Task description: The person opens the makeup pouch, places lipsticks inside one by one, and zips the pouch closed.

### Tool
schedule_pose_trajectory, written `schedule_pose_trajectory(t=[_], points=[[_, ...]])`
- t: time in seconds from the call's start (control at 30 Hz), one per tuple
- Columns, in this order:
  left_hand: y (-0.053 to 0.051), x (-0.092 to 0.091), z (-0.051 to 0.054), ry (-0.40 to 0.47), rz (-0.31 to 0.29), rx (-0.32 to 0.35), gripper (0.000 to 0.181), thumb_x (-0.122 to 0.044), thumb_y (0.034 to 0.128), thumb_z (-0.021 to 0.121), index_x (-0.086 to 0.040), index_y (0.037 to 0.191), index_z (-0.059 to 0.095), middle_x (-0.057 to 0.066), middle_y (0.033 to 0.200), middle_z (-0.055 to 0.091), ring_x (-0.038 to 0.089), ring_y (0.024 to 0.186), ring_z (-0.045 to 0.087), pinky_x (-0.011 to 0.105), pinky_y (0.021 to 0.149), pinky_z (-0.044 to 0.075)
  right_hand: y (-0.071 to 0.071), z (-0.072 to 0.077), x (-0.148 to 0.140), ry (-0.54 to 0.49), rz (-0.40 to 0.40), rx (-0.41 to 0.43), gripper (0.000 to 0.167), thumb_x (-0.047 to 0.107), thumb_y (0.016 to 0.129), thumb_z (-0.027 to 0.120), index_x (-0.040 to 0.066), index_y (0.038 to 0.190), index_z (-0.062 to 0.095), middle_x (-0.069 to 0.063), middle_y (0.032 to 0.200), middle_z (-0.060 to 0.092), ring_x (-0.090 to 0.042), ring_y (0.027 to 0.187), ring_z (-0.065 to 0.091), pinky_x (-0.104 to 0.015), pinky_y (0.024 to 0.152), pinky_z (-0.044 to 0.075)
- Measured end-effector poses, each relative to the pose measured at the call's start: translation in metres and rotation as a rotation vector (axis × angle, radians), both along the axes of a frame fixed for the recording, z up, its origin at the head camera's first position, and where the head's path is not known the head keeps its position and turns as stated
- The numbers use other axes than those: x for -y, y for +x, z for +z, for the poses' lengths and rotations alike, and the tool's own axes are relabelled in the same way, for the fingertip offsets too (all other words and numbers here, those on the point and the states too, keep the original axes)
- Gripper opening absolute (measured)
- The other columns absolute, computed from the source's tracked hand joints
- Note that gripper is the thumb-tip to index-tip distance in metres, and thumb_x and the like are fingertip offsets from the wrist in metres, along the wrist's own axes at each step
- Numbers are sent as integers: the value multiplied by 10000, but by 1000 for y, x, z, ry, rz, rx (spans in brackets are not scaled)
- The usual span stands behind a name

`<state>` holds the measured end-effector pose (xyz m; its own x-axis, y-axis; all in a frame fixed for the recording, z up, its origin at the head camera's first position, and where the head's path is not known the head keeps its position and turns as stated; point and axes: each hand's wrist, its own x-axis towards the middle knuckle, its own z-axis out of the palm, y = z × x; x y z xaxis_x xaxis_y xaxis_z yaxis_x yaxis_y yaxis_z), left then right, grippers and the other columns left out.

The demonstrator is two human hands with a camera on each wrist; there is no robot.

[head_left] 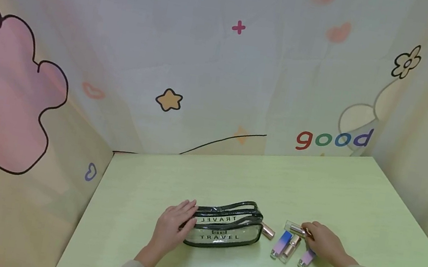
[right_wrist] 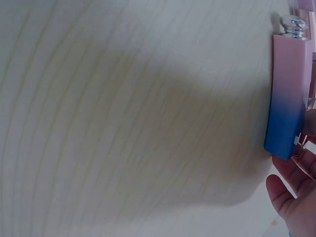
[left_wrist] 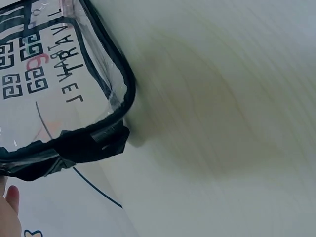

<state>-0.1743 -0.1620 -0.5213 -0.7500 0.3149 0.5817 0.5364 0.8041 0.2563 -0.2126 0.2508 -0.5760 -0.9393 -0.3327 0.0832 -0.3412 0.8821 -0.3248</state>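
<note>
In the head view, a clear travel pouch [head_left: 218, 239] with black trim stands on the table. My left hand [head_left: 174, 223] holds its left end, thumb in front and fingers at the top corner. The pouch's printed side [left_wrist: 44, 94] fills the left wrist view's upper left. To the right, my right hand [head_left: 323, 242] pinches the gold end of a clear-capped lipstick [head_left: 296, 229]. Under that hand lies a pink-to-blue tube [right_wrist: 289, 89] with a silver knob, partly covered in the head view. Beside it are another blue-and-lilac tube [head_left: 281, 244] and a gold lipstick [head_left: 292, 246].
A rose-gold tube [head_left: 267, 231] lies against the pouch's right end, partly hidden behind it. The pale green table [head_left: 233, 174] meets a printed cloth backdrop [head_left: 224, 69] at the back and sides.
</note>
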Motion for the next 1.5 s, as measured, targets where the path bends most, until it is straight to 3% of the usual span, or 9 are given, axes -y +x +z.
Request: schedule_pose_trajectory(t=[0.23,0.43,0.77,1.13,1.5], points=[[0,5,-7,-89,-17,61,447,-310,851,520,-114,1253,512,-6,1350,435,239,1238,417,423,938,378,0,-1,0,2,-9,5,220,63,771,604,33,989,604,2,779,558,-93,634,416,-255,547,375],[0,6,-12,-61,-24,86,486,-326,855,510,-118,1292,465,3,1381,398,245,1277,359,439,955,358,1,-1,0,-4,-12,6,220,68,775,606,35,992,603,8,770,548,-95,631,405,-247,542,361],[1,5,-10,0,-39,174,519,-304,837,536,-95,1303,445,-11,1410,347,224,1313,297,488,980,329,2,1,-2,-16,-13,-15,186,55,766,607,39,951,608,18,747,534,-83,619,397,-236,534,349],[1,6,-10,2,-45,170,532,-291,819,555,-104,1305,445,-2,1406,355,226,1313,298,485,977,331,2,8,-6,-41,-46,-91,224,93,757,631,46,975,610,14,757,553,-64,602,413,-229,507,353],[1,6,-11,-9,-46,176,534,-352,841,515,-115,1314,434,9,1404,363,225,1316,290,477,989,320,3,14,-6,-52,-59,-114,240,77,756,632,44,991,605,6,761,559,-70,611,427,-239,507,363]])
